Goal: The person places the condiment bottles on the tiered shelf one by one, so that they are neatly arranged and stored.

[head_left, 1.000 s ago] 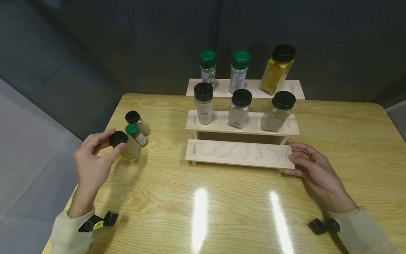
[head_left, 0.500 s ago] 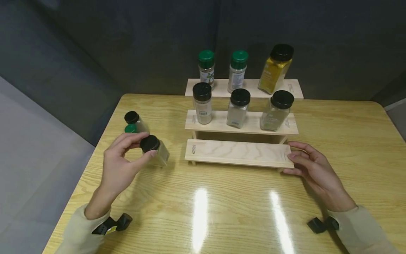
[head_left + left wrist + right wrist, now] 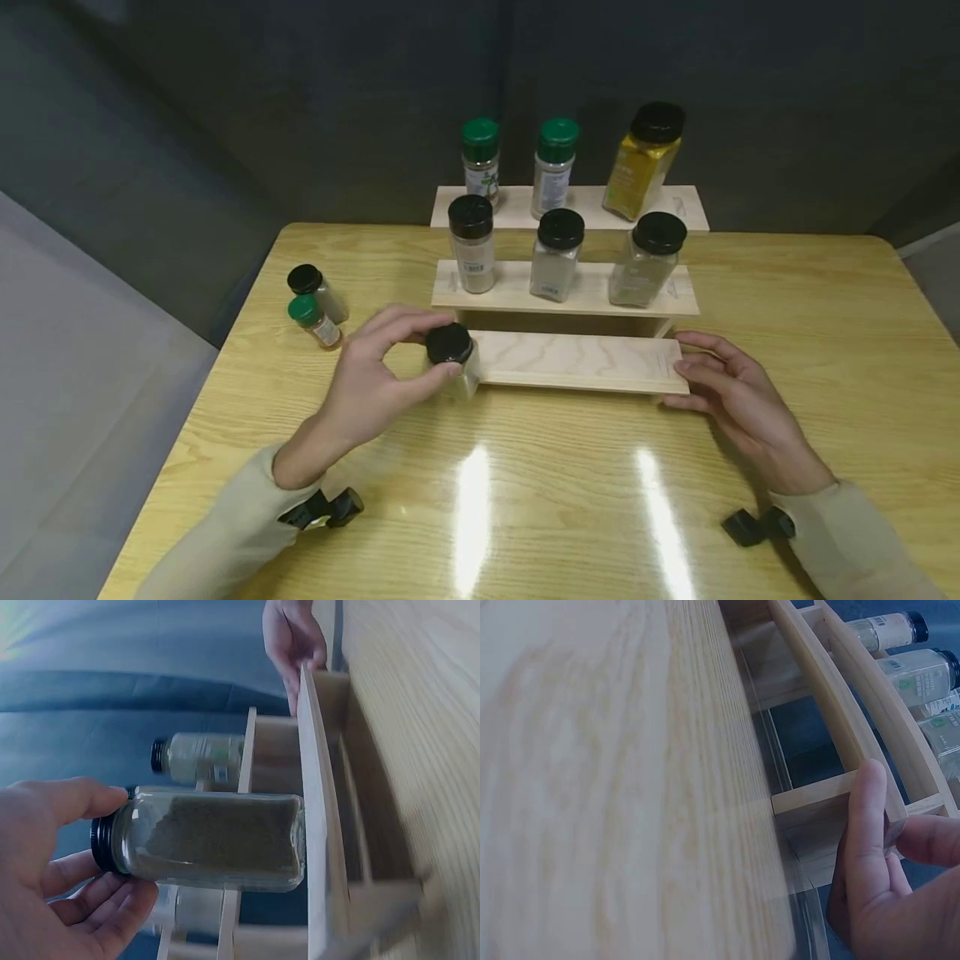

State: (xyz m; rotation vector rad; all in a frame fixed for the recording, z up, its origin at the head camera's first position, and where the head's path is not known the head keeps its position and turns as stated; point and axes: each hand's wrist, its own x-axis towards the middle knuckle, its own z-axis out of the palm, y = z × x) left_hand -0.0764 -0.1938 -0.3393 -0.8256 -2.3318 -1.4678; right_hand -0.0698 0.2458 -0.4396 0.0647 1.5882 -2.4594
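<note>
Far left of the three-tier wooden rack (image 3: 570, 360), two small spice jars (image 3: 313, 306) stand on the desk (image 3: 525, 483), well apart from the rack's lowest step. Just at that step's left end, we see the left hand (image 3: 375, 383) holding a black-capped glass jar (image 3: 452, 357); its fingers (image 3: 408, 321) and thumb are curled round the cap, and the jar hangs just off the step's left end. In the left wrist view the jar's base (image 3: 296, 841) is near the step board but not resting on it. Above, the middle and top steps of the rack carry three jars each. At the rack's right end, the right hand (image 3: 738, 400) rests with fingers (image 3: 866, 817) lying nearly straight against the lowest step, steadying it. We judge the main risk to be the jar's base catching the step's edge and tipping, since the grip is only at the cap; a nudged rack could also topple the jars above.
</note>
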